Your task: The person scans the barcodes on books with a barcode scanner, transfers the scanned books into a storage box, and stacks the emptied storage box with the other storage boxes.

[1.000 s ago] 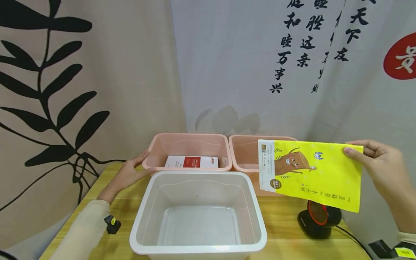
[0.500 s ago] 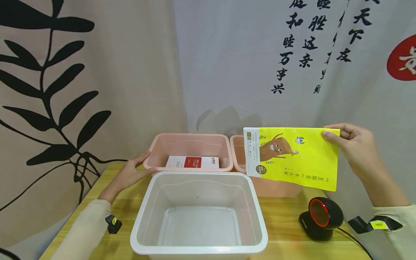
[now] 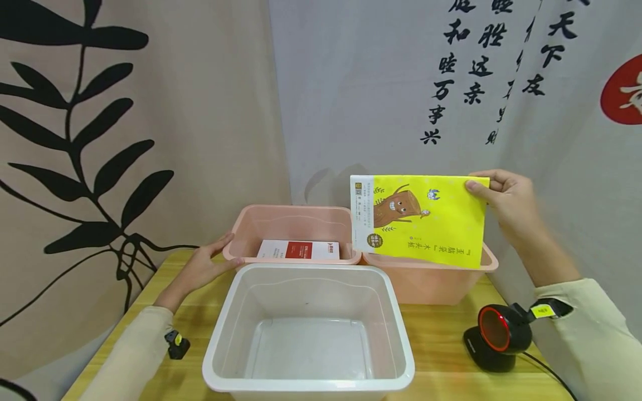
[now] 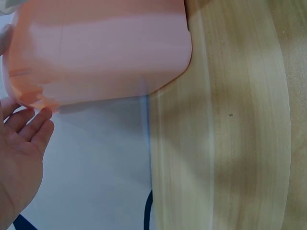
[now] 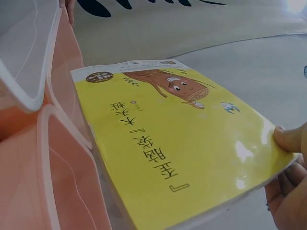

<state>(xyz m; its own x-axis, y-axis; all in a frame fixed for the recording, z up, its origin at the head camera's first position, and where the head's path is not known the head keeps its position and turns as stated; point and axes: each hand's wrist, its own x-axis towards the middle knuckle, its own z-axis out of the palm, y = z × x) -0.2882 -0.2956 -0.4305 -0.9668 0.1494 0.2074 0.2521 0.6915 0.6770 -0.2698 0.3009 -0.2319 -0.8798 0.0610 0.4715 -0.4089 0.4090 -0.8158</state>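
My right hand (image 3: pixel 511 209) pinches a thin yellow book (image 3: pixel 441 223) at one short end, thumb on the cover. A brown tree-stump cartoon (image 5: pixel 184 88) and black lettering mark its cover, and a white strip runs along the far end. Tilted, the book hangs over the right pink bin (image 3: pixel 426 284), hiding most of its opening. My left hand (image 3: pixel 200 273) rests against the corner of the left pink bin (image 3: pixel 296 214), fingers fairly straight at its rim. Inside that bin lies a white box with a red panel (image 3: pixel 299 250). The left wrist view shows fingertips touching the bin's outer wall (image 4: pixel 105 57).
A white bin (image 3: pixel 308 384) stands in front of the pink bins on the wooden table (image 3: pixel 431 356). At the right is a black round device with a red ring (image 3: pixel 496 334), its cable trailing off the front. Printed curtains (image 3: pixel 351 83) hang close behind.
My right hand has carried the book left and upward, from the right side to over the right pink bin. My left hand stays at the left bin's rim.
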